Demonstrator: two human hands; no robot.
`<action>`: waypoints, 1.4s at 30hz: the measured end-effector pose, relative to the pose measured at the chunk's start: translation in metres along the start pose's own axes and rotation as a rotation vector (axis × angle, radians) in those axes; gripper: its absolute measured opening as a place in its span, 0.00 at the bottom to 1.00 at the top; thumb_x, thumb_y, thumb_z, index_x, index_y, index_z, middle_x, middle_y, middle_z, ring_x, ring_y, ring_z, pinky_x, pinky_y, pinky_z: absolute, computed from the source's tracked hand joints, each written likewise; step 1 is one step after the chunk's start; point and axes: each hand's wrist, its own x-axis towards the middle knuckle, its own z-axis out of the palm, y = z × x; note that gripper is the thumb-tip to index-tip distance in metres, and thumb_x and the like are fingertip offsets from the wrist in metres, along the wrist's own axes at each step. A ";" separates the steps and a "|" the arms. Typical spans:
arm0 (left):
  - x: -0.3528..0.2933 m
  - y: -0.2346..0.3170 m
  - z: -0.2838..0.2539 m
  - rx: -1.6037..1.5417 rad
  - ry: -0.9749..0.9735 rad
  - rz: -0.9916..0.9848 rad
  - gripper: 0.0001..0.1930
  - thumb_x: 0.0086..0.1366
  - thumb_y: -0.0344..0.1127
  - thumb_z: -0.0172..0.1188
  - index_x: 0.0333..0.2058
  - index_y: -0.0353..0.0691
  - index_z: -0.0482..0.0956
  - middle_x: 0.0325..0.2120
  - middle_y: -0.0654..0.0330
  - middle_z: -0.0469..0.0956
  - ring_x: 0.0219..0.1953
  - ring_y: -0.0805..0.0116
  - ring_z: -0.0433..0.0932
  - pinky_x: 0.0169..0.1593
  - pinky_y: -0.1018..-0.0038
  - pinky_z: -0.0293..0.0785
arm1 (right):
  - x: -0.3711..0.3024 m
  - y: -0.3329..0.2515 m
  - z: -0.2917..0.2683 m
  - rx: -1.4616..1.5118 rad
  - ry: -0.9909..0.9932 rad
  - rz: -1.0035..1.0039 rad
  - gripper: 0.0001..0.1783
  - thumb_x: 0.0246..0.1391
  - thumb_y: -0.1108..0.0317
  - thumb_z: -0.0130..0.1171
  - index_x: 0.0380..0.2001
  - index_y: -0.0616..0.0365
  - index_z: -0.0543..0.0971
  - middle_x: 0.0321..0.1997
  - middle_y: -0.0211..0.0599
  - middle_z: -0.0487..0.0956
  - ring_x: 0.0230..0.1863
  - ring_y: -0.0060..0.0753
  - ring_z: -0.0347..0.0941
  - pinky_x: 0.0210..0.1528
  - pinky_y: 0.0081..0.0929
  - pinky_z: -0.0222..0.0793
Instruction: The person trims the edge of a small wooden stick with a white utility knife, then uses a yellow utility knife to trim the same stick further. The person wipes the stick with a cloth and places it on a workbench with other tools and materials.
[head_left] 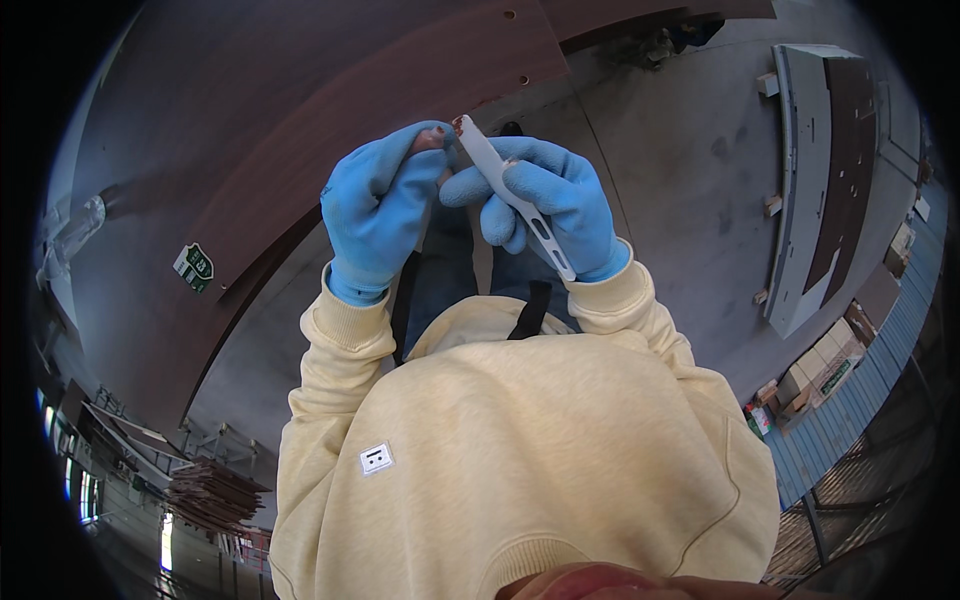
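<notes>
My right hand (560, 200), in a blue glove, is closed round a slim pale-grey scraper (485, 155). Oval slots run along its lower end, and reddish-brown stuff is stuck to its upper tip. The scraper leans, with its tip up and to the left. My left hand (375, 205), also blue-gloved, is closed just left of that tip. A brownish-pink patch shows at its fingertips; whether this is a small held piece or a bare finger I cannot make out. Beside my left hand lies a large dark-brown panel (300, 110) with small holes near its far edge.
A green-and-white sticker (193, 267) and clear plastic wrap (75, 235) are on the panel's left side. Grey and brown boards (815, 190) rest on blocks at right. Cartons (820, 365) stand by a blue corrugated strip (850, 400). Stacked brown boards (212, 495) are at lower left.
</notes>
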 end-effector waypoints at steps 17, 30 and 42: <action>0.004 -0.001 0.006 0.080 -0.081 0.115 0.13 0.68 0.22 0.64 0.51 0.33 0.86 0.40 0.54 0.89 0.38 0.60 0.89 0.45 0.70 0.86 | -0.004 -0.005 -0.015 0.021 -0.012 0.052 0.21 0.72 0.63 0.56 0.60 0.66 0.81 0.45 0.50 0.89 0.29 0.26 0.86 0.26 0.16 0.82; 0.006 0.000 0.003 0.095 -0.135 0.093 0.15 0.67 0.19 0.62 0.51 0.34 0.86 0.41 0.53 0.89 0.40 0.58 0.90 0.44 0.69 0.87 | -0.006 -0.016 -0.018 -0.024 -0.005 0.150 0.22 0.70 0.63 0.56 0.59 0.66 0.81 0.45 0.52 0.89 0.29 0.25 0.86 0.26 0.15 0.81; 0.001 -0.007 -0.004 0.095 -0.210 0.094 0.14 0.72 0.22 0.62 0.55 0.34 0.84 0.48 0.54 0.87 0.46 0.64 0.88 0.48 0.73 0.87 | -0.004 -0.020 -0.020 0.039 -0.021 0.203 0.22 0.70 0.65 0.56 0.60 0.68 0.79 0.45 0.57 0.88 0.28 0.26 0.86 0.26 0.16 0.82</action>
